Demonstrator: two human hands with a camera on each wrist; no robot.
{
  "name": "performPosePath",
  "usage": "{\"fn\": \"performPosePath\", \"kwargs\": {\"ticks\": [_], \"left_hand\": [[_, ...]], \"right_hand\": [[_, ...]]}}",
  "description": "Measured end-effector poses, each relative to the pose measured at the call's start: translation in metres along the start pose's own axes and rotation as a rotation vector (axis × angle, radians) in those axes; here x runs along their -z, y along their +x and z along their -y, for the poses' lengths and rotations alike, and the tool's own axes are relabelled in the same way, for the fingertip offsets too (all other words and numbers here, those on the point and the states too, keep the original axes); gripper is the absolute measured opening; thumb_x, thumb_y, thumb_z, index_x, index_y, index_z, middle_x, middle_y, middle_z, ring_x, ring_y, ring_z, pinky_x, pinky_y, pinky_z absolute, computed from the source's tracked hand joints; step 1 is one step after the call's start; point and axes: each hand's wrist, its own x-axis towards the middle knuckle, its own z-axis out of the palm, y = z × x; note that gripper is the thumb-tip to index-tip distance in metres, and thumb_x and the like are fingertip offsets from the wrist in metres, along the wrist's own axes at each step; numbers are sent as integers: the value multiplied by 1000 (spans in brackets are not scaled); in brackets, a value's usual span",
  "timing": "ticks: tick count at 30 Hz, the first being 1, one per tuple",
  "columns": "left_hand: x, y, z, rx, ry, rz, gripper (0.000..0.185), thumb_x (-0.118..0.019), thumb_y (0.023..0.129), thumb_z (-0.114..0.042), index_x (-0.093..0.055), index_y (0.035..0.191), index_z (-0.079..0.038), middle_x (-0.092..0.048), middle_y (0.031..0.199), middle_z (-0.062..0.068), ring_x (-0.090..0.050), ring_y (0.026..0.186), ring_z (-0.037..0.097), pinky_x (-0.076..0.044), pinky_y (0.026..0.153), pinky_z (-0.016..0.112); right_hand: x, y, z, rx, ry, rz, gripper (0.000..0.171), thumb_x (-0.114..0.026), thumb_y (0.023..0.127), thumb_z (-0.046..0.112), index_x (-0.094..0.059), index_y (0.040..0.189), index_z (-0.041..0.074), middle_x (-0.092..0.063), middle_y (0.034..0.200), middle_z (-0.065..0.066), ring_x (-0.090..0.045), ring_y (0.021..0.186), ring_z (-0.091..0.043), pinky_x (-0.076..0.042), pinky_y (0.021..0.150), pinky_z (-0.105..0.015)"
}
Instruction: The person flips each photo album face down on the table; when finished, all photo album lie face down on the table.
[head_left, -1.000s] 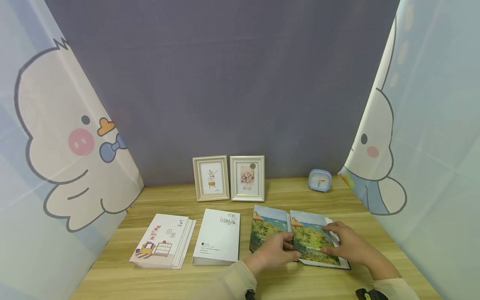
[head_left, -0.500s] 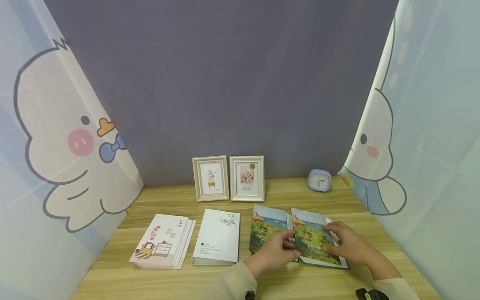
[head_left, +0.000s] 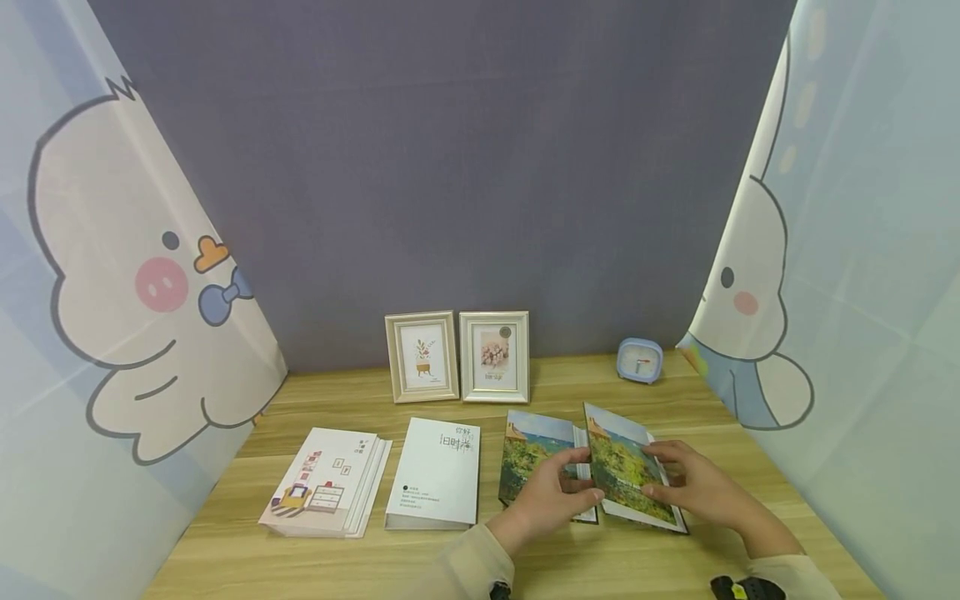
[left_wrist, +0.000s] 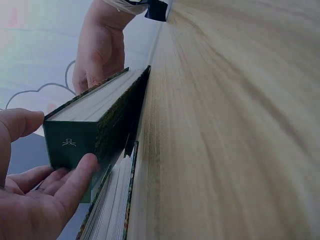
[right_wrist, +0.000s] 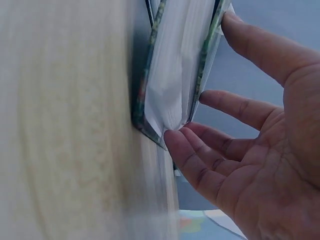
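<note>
A photo album (head_left: pixel 622 462) with a painted seaside garden cover stands tilted at the table's right, its spine side raised. My left hand (head_left: pixel 543 492) holds it at the spine; in the left wrist view, fingertips (left_wrist: pixel 88 161) touch the green spine (left_wrist: pixel 70 142). At the opposite side my right hand (head_left: pixel 697 487) grips the page edge, and the right wrist view has its fingers round the white pages (right_wrist: pixel 172 85) and cover edge. A second album (head_left: pixel 536 450) with the same picture lies flat just left, partly hidden behind my left hand.
A white album with a furniture drawing (head_left: pixel 318 483) and a plain white one with dark lettering (head_left: pixel 435 471) lie further left. Two picture frames (head_left: pixel 422 358) and a blue clock (head_left: pixel 640 361) stand at the back. Printed curtains (head_left: pixel 847 250) close off both sides.
The right-hand album's spine side has risen, tilting it more steeply, and its far edge has shifted slightly left. Both hands stay on it with small movements. The other things have not moved.
</note>
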Motion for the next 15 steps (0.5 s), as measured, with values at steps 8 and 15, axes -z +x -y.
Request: {"fn": "performPosePath", "kwargs": {"ticks": [8, 15], "left_hand": [[1, 0, 2, -32, -29, 33, 58, -73, 101, -19, -50, 155, -18, -51, 149, -3, -69, 109, 10, -60, 83, 26], [2, 1, 1, -75, -76, 34, 56, -71, 102, -18, -50, 154, -20, -51, 147, -5, -67, 116, 17, -59, 85, 26]], "right_hand": [[1, 0, -5, 23, 23, -8, 69, -79, 96, 33, -51, 149, -1, -42, 151, -29, -46, 132, -59, -60, 92, -50], [0, 1, -7, 46, 60, -6, 65, -77, 98, 31, -51, 150, 1, -43, 153, -28, -49, 131, -56, -59, 93, -50]]}}
